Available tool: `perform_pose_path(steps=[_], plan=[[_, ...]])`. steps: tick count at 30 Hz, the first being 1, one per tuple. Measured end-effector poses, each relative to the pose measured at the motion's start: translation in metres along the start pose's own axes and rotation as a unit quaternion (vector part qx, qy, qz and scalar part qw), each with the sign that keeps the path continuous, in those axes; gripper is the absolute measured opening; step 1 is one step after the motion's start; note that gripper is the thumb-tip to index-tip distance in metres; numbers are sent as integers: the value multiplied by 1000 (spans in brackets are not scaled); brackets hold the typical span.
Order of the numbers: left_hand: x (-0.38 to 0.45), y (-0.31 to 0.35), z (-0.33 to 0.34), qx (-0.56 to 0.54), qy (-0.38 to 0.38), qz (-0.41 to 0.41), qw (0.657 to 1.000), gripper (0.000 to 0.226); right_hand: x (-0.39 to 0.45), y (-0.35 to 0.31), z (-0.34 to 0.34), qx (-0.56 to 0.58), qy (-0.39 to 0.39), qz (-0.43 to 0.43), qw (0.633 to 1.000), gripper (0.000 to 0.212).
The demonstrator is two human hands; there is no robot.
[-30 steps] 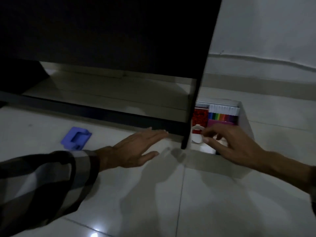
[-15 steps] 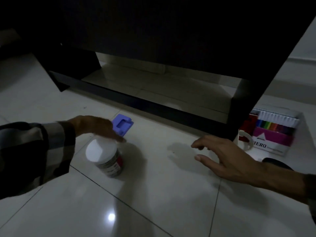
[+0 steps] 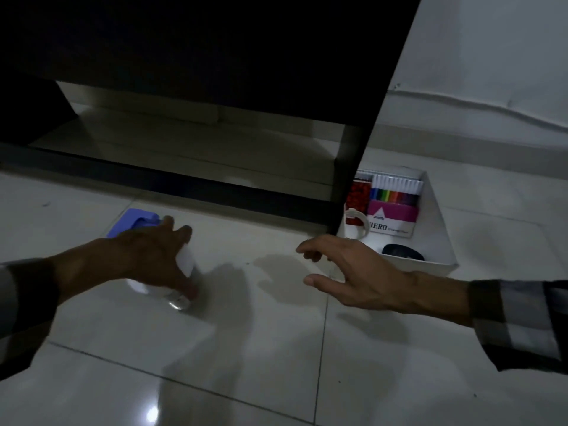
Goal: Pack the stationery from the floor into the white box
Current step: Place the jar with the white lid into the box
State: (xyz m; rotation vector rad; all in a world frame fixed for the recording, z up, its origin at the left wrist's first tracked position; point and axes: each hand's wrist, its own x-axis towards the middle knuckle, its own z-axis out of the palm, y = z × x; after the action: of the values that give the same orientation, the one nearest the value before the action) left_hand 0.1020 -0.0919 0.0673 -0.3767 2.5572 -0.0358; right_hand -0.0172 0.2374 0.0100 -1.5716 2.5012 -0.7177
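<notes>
My left hand (image 3: 150,262) wraps over a small jar with a white lid (image 3: 184,272) standing on the floor tiles, fingers closed around its top. Just behind that hand lies a purple plastic stationery piece (image 3: 135,221). My right hand (image 3: 347,272) hovers open above the floor, fingers spread, close to the near left corner of the white box (image 3: 436,229). Inside the box I see a pack of coloured markers (image 3: 395,199), a red item (image 3: 358,195), a roll of white tape (image 3: 356,224) and a dark object (image 3: 402,252).
A dark piece of furniture (image 3: 215,72) looms overhead, its black leg (image 3: 353,186) standing against the box's left side and a low black rail (image 3: 184,182) running along the floor. A white wall rises at the right.
My left hand has come down from the purple piece and closed on the white-lidded jar. My right hand stays open beside the box. The view has swung back right.
</notes>
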Motion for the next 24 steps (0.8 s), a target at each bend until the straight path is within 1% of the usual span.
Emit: perform_pose_path(steps=[3, 6, 8, 11, 12, 15, 19, 21, 23, 24], plan=[[-6, 47, -21, -33, 38, 79, 996, 121, -9, -3, -12, 10, 16, 22, 1000, 70], [-15, 101, -39, -77, 85, 135, 984, 107, -17, -11, -28, 29, 23, 29, 999, 94], [-19, 137, -50, -101, 108, 172, 974, 99, -22, -17, -40, 45, 33, 20, 998, 102], [-19, 182, -72, -141, 140, 232, 952, 84, -31, -19, -63, 78, 65, 6, 995, 102], [-19, 194, -81, -147, 156, 244, 946, 84, -35, -18, -72, 78, 76, 8, 994, 104], [-18, 222, -103, -159, 218, 267, 925, 92, -47, -12, -102, 38, 108, 16, 993, 107], [-16, 247, -111, -218, 266, 304, 888, 89, -61, 2, -133, -17, 153, 39, 987, 94], [-11, 253, -110, -281, 272, 325, 861, 90, -66, 15, -145, -31, 177, 60, 982, 88], [-3, 252, -103, -357, 253, 354, 827, 81, -69, 34, -155, -37, 199, 91, 975, 89], [2, 249, -98, -374, 243, 368, 815, 76, -70, 45, -158, -40, 209, 110, 971, 90]])
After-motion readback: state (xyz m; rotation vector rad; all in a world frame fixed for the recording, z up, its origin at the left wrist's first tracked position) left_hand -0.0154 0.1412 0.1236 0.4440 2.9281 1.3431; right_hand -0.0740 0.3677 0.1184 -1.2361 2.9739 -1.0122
